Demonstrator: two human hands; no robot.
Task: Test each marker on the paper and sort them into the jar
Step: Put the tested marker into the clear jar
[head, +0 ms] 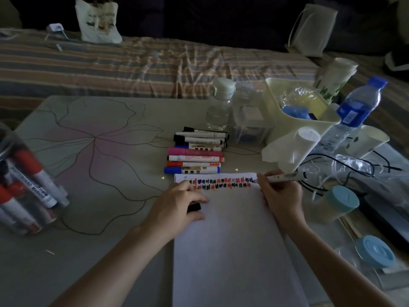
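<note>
A white sheet of paper (230,240) lies on the table, with two rows of red, blue and black test marks along its top edge. My right hand (280,196) grips a white marker (285,177), its tip touching the paper at the right end of the rows. My left hand (179,204) rests on the paper's left edge and holds a black cap (194,207) under its fingers. Several capped markers (195,154) lie side by side just beyond the paper. A clear jar (24,187) at the far left holds several tested markers.
At the right stand a cream bin (294,116), a tilted water bottle (352,114), paper cups (367,142), blue-lidded containers (340,202) and black cables (345,171). A small clear bottle (219,105) stands behind the markers. A striped bed with bags lies beyond the table.
</note>
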